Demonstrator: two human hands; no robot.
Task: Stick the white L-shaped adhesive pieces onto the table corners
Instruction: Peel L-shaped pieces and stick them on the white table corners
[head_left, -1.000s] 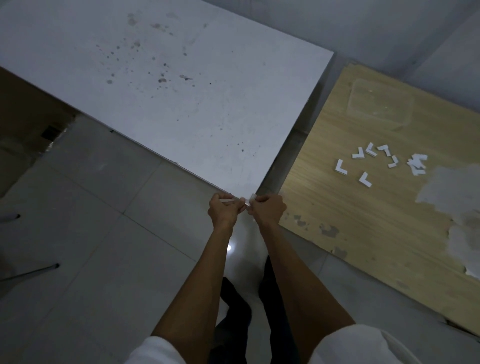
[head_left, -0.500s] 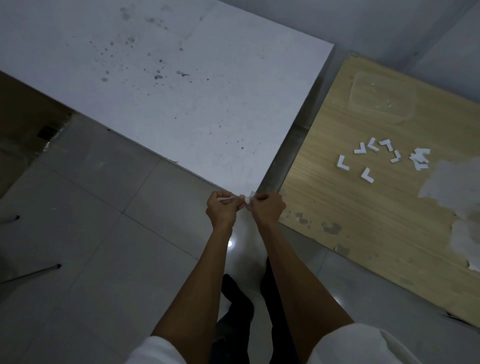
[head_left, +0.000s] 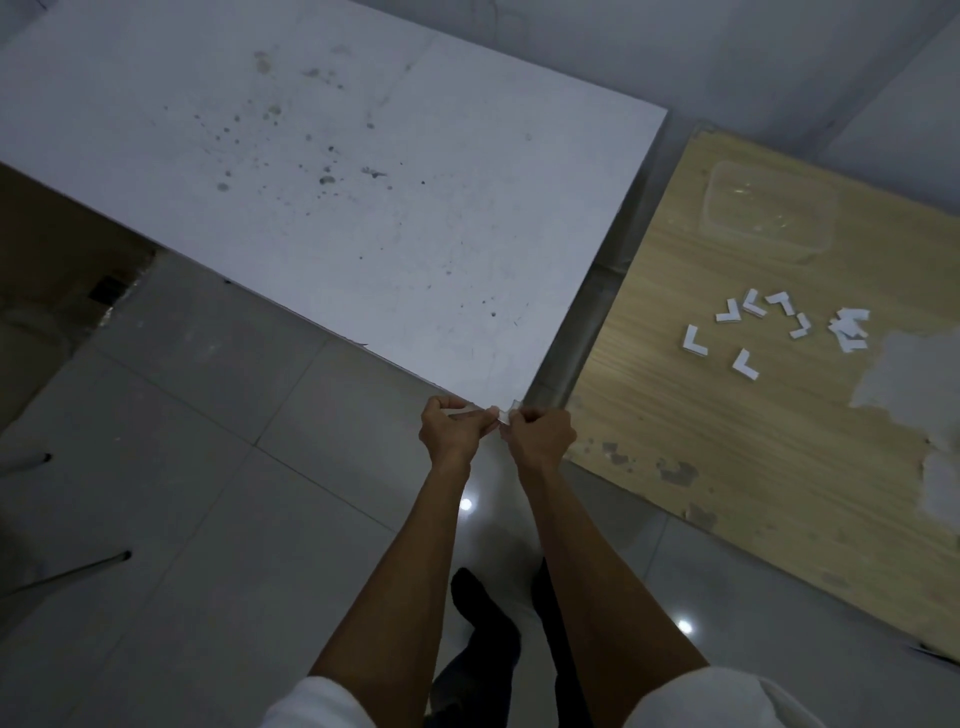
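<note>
Standstill, near enough. Kept left hand (head_left: 452, 431) and right hand (head_left: 540, 434) curled knuckle to knuckle just off the near corner (head_left: 511, 399) of the white bench (head_left: 363, 218), both pinching one small L-shaped piece (head_left: 502, 414) between fingertips. Shifted barely at all from a second ago. Looked like backing being peeled, nothing pressed on yet. Left spare pieces (head_left: 744, 362) scattered on the wooden bench (head_left: 727, 467), well apart to the right.

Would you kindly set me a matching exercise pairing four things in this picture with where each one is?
1. spare L-shaped pieces
2. clear container
3. left hand and right hand, pinching an adhesive piece
4. dark speckles

a. on the white table
b. wooden table, far end
c. white table's near corner
d. wooden table, middle

Pairs: 1-d, 2-b, 3-c, 4-a
</note>
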